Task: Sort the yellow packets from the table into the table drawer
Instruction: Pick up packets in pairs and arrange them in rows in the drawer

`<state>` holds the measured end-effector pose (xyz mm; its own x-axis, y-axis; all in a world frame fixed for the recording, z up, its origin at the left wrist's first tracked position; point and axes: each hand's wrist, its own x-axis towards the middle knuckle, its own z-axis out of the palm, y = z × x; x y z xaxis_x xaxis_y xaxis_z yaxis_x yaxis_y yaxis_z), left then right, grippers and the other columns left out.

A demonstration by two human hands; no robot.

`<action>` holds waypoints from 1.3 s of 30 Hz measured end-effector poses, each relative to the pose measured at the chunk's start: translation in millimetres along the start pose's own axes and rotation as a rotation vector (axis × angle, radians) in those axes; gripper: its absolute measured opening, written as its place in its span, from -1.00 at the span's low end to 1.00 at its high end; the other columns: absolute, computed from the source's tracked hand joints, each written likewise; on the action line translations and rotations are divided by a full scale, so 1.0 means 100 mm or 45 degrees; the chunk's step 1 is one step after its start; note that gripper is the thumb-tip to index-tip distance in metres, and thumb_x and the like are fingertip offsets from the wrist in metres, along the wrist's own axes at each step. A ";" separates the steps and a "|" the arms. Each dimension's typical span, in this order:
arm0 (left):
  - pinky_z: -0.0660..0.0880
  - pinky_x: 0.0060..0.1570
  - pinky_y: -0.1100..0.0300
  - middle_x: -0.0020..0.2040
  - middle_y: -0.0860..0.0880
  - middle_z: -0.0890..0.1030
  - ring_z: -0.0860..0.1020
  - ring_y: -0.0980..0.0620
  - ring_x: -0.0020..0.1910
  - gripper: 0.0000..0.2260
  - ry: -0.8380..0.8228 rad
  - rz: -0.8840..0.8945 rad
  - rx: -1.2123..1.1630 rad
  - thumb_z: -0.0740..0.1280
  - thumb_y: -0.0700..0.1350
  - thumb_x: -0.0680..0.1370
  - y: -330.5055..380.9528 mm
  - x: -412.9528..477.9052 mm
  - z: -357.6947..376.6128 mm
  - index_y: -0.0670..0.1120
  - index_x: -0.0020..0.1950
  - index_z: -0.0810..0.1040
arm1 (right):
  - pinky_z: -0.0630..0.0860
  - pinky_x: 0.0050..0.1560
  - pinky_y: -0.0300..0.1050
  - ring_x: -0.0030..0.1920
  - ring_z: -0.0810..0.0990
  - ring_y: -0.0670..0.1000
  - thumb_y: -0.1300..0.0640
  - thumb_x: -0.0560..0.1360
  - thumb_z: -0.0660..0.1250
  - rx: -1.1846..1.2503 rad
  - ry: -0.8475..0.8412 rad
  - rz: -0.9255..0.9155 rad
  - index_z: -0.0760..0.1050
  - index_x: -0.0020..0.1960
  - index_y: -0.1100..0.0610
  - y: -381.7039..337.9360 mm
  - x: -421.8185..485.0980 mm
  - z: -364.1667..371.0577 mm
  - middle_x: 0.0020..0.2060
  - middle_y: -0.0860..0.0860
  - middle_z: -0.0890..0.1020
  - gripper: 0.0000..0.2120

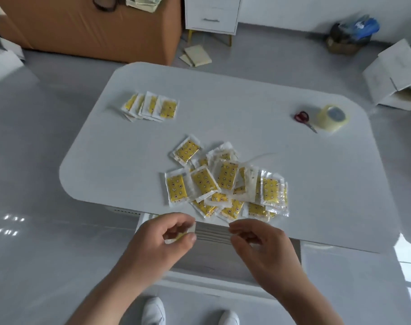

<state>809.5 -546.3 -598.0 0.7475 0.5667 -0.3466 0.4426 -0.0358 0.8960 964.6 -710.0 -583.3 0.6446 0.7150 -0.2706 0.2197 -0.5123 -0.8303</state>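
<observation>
One packet stack (pixel 212 233), long axis left-right

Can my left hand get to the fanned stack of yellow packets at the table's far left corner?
Probably yes, once freed: the left hand grips a bundle of packets over the drawer, so its grip is taken. Only bare tabletop lies between it and the fanned stack, though it sits far across.

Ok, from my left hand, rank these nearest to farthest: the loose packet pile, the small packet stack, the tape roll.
1. Loose packet pile, just ahead of the left hand.
2. Small packet stack, far left of the table.
3. Tape roll, far right.
</observation>
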 end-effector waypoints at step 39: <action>0.46 -0.10 0.46 -0.03 0.33 0.64 0.60 0.34 -0.05 -0.77 0.319 0.382 0.242 0.46 -0.21 0.48 1.94 -3.08 -3.63 0.11 0.01 0.62 | 0.57 0.09 -0.22 -0.05 0.63 -0.21 0.06 0.47 0.43 -0.363 0.061 -0.355 0.62 0.08 -0.07 -4.10 -2.01 0.54 -0.09 -0.21 0.67 -0.82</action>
<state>485.3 -429.5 -216.3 0.7240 0.6895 0.0207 0.3249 -0.3674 0.8715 705.1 -618.0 -215.1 0.5634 0.8258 -0.0253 0.5811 -0.4179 -0.6983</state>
